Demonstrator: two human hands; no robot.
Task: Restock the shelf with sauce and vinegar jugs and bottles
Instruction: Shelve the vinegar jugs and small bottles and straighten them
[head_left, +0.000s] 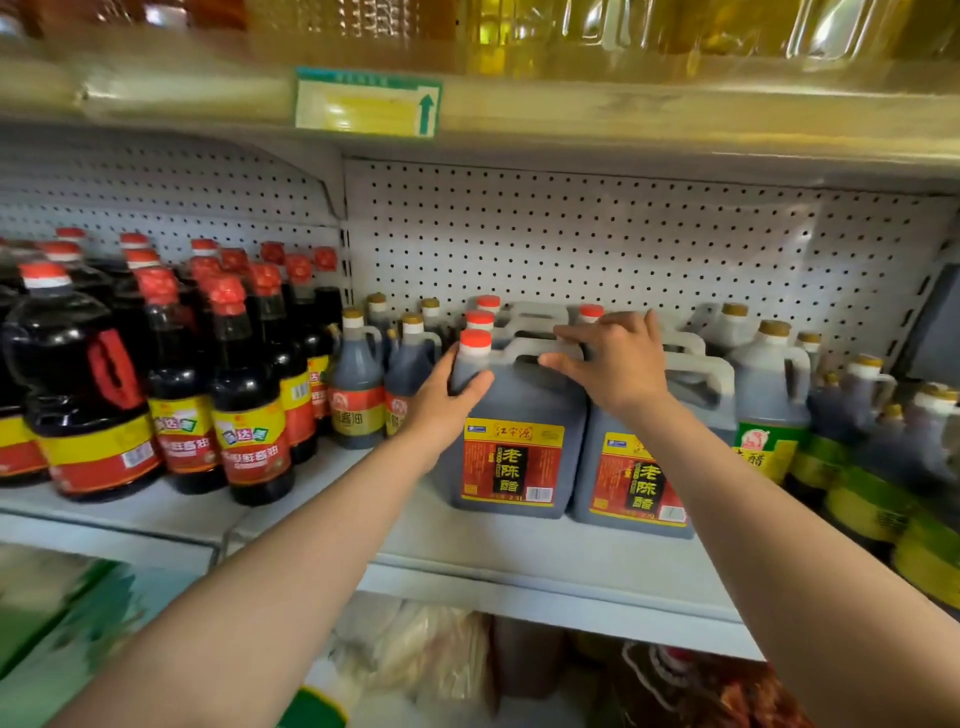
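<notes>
A dark vinegar jug (511, 452) with a red cap and a red-and-yellow label stands at the front of the middle shelf (545, 551). My left hand (447, 400) wraps around its left shoulder just below the cap. On its white handle rests my right hand (615, 364), fingers spread over the top. A second jug of the same kind (639, 478) stands touching it on the right, and more red-capped jugs stand behind them.
Red-capped soy sauce bottles (244, 405) crowd the shelf's left part, with small gold-capped jugs (358, 395) beside them. Green-labelled vinegar jugs (769, 405) fill the right end. Oil bottles stand on the shelf above (571, 114). Bagged goods lie on the shelf below.
</notes>
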